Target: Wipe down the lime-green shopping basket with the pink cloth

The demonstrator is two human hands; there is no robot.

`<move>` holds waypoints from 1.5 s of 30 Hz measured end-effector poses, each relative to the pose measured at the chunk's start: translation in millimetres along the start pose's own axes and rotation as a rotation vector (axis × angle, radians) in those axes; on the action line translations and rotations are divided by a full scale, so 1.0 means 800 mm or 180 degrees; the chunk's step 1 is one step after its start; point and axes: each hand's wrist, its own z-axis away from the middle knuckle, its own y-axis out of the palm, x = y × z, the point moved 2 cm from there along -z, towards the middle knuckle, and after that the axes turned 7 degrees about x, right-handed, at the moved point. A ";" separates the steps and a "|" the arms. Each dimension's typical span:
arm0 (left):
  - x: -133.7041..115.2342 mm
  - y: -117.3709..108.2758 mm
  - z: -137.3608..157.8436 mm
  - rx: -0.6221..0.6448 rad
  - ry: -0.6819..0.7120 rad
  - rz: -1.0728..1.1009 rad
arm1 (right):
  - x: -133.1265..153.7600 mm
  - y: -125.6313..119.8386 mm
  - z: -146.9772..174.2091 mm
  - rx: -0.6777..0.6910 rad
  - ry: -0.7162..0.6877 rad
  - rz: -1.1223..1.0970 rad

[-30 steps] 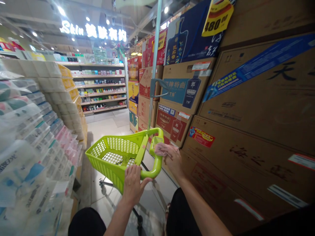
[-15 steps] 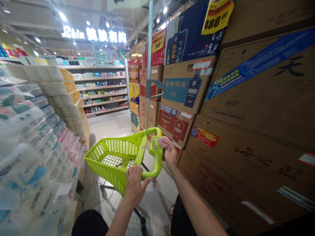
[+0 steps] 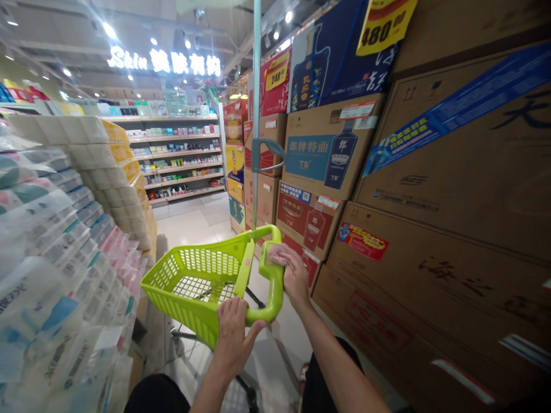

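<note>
A small lime-green shopping cart (image 3: pixel 202 312) stands in front of me, with a perforated basket and a looped handle. My left hand (image 3: pixel 235 327) is wrapped over the near corner, where the basket rim meets the handle. In my right hand (image 3: pixel 296 281) is a folded pink cloth (image 3: pixel 282 254), pressed against the panel on the cart's handle (image 3: pixel 267 253). The fingers lie over the cloth and hide part of it. A grey upright pole (image 3: pixel 257 103) with a loop-shaped grip (image 3: pixel 269 156) rises behind the handle.
Stacked cardboard cartons (image 3: pixel 430 229) form a wall close on my right. Plastic-wrapped paper packs (image 3: pixel 55 275) are piled high on the left. Tiled floor (image 3: pixel 189 215) runs between them toward product shelves (image 3: pixel 181 152) at the back. My knees (image 3: pixel 157 394) show at the bottom.
My right hand and the cloth have shifted slightly left over the handle panel. The cart has moved a little left and nearer, with my left hand staying on its corner.
</note>
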 end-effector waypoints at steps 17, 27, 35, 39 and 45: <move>-0.004 0.028 -0.020 -0.0207 -0.0240 -0.0303 | 0.018 -0.020 0.113 0.0160 0.0013 0.0439; 0.098 0.030 -0.011 -0.0155 -0.0699 -0.0823 | 0.025 0.008 0.132 0.0096 -0.0508 0.1475; 0.065 0.037 -0.017 -0.0146 -0.0607 -0.0838 | 0.053 0.008 0.121 0.0024 -0.1024 0.1866; 0.055 0.050 -0.015 -0.0148 -0.0492 -0.0609 | 0.049 -0.001 0.113 -0.0421 -0.0960 0.1979; 0.034 0.069 -0.015 -0.0123 -0.0503 -0.0158 | 0.078 0.023 0.123 0.0819 -0.1482 0.1913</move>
